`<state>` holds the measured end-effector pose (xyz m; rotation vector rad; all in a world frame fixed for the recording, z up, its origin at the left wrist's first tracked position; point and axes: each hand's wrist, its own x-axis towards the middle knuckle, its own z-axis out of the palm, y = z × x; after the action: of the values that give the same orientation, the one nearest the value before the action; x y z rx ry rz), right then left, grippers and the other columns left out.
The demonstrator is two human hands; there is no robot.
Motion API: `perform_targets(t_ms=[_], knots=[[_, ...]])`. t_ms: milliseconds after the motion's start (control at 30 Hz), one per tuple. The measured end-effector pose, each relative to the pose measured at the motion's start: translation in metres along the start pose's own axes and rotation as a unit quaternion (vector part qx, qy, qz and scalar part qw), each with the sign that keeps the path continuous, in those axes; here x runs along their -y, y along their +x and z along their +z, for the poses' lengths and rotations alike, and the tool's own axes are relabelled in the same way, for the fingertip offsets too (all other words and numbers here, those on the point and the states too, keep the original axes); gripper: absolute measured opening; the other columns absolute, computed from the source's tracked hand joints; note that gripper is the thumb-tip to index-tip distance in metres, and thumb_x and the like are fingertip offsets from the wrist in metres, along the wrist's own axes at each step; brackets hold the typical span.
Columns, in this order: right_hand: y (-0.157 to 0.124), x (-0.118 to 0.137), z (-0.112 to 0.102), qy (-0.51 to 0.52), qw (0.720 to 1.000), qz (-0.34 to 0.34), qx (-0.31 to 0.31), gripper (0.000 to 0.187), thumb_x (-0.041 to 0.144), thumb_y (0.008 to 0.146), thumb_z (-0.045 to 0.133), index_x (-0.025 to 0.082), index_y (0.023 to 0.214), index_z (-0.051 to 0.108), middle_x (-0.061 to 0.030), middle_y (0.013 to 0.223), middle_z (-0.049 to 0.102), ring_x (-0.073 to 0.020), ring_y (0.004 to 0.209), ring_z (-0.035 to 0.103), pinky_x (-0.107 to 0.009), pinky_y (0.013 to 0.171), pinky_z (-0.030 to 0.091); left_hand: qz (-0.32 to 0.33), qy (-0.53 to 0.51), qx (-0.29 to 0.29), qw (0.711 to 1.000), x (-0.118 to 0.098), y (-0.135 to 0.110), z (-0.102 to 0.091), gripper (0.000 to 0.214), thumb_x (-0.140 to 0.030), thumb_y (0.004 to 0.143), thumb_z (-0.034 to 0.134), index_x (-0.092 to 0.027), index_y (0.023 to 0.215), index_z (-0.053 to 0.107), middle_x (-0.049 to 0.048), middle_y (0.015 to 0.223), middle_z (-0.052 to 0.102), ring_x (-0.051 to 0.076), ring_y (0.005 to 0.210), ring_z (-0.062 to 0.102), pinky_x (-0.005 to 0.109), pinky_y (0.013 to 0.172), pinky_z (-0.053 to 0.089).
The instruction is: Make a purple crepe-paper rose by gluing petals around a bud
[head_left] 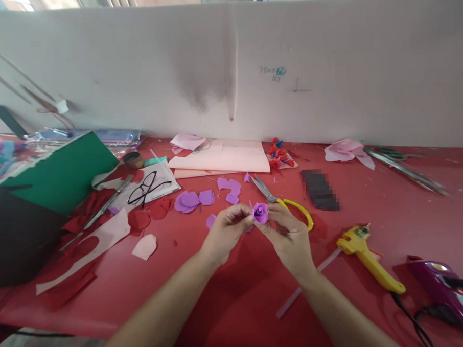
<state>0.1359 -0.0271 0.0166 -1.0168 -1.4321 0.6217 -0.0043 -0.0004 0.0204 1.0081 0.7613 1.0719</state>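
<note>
Between my fingertips is a small purple craft rose (261,213) with a spiral centre. My left hand (227,230) pinches its left side, and my right hand (290,237) grips it from the right. Just beyond my hands lie loose purple petals (187,201) and more purple cut pieces (232,186). A pair of scissors (300,211) with yellow handles rests partly behind my right hand, its blades apart. The underside of the rose is hidden by my fingers.
A yellow glue gun (369,264) with its glue stick lies right, beside a purple corded device (447,292). A dark phone (320,190), pink sheets (227,158) and red flowers (279,153) are farther back. Eyeglasses (146,190) and red scraps (141,218) lie left.
</note>
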Motion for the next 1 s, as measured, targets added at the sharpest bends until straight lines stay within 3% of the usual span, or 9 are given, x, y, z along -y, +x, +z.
perform_targets(t_ms=[333, 533, 700, 867, 1000], knots=[[0.001, -0.003, -0.003, 0.003, 1.000, -0.003, 0.009, 0.010, 0.018, 0.079, 0.069, 0.027, 0.082, 0.073, -0.0015, 0.082, 0.066, -0.0163, 0.078, 0.062, -0.029, 0.069, 0.052, -0.007, -0.003, 0.025, 1.000, 0.002, 0.001, -0.003, 0.015, -0.029, 0.072, 0.074, -0.016, 0.071, 0.067, -0.0004, 0.066, 0.056, 0.011, 0.065, 0.049, 0.025, 0.070, 0.041], [0.003, 0.001, 0.002, -0.004, 1.000, 0.003, -0.028, 0.008, 0.021, 0.081, 0.067, 0.023, 0.075, 0.072, -0.0013, 0.073, 0.064, -0.0144, 0.068, 0.060, -0.028, 0.064, 0.050, -0.002, 0.012, 0.039, 0.999, 0.005, 0.002, -0.004, 0.011, -0.027, 0.077, 0.070, -0.016, 0.076, 0.067, 0.0011, 0.073, 0.060, 0.012, 0.071, 0.053, 0.024, 0.074, 0.044], [0.003, -0.004, 0.001, -0.004, 0.997, 0.068, -0.044, 0.008, 0.022, 0.077, 0.069, 0.021, 0.069, 0.070, -0.0005, 0.068, 0.063, -0.0143, 0.066, 0.059, -0.027, 0.063, 0.050, -0.012, 0.002, 0.005, 1.000, 0.008, 0.001, 0.002, 0.013, -0.024, 0.074, 0.071, -0.016, 0.081, 0.063, 0.0000, 0.070, 0.063, 0.011, 0.064, 0.057, 0.024, 0.068, 0.046], [0.004, -0.018, 0.004, 0.103, 0.976, 0.190, -0.001, 0.012, 0.031, 0.076, 0.070, 0.019, 0.073, 0.070, -0.0011, 0.068, 0.067, -0.0160, 0.064, 0.063, -0.031, 0.065, 0.054, -0.035, -0.042, -0.035, 0.998, 0.008, 0.003, 0.003, 0.023, -0.022, 0.069, 0.074, -0.015, 0.086, 0.060, 0.0001, 0.065, 0.066, 0.012, 0.056, 0.060, 0.027, 0.065, 0.049], [0.003, -0.020, 0.005, 0.102, 0.976, 0.194, 0.013, 0.013, 0.032, 0.077, 0.068, 0.019, 0.075, 0.069, -0.0013, 0.069, 0.068, -0.0166, 0.064, 0.064, -0.032, 0.066, 0.055, -0.048, -0.057, -0.047, 0.996, 0.004, 0.003, 0.003, 0.025, -0.022, 0.066, 0.077, -0.014, 0.084, 0.061, 0.0004, 0.063, 0.065, 0.011, 0.054, 0.060, 0.026, 0.064, 0.049]])
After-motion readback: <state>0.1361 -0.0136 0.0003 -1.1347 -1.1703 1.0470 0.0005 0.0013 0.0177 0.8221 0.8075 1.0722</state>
